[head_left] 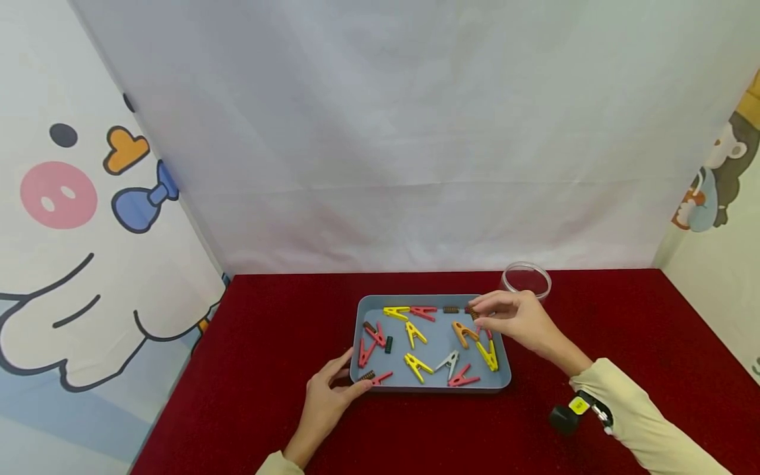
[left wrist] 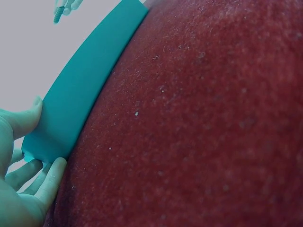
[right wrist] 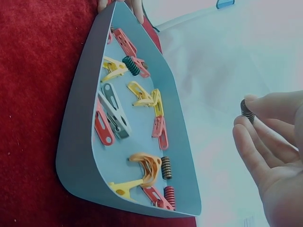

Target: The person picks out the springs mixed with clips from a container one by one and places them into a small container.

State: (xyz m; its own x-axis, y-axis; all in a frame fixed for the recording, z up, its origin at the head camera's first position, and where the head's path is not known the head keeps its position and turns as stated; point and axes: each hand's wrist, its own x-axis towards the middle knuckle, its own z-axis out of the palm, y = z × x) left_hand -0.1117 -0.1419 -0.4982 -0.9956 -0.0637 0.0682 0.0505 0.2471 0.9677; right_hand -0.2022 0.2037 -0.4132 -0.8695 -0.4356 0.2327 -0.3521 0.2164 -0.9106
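My right hand [head_left: 522,323] pinches a dark coil spring [right wrist: 246,111] between thumb and fingertips, above the back right of a grey-blue tray [head_left: 433,390]. At the tray's front left corner, my left hand [head_left: 326,399] grips the wall, thumb on the front side and fingers around the corner. Inside lie several spring clips: yellow [head_left: 418,367], pink-red [head_left: 463,377], one orange [head_left: 464,334] and one grey [head_left: 449,362]. Loose springs lie among them, including a dark green one [head_left: 388,344], a brown one [head_left: 451,309] and a red one [right wrist: 169,196].
A clear round container [head_left: 526,280] stands behind the tray's right corner, partly covered by my right hand. Dark red cloth [head_left: 267,343] covers the table. A white curtain [head_left: 404,145] hangs along the back edge, with printed panels on both sides.
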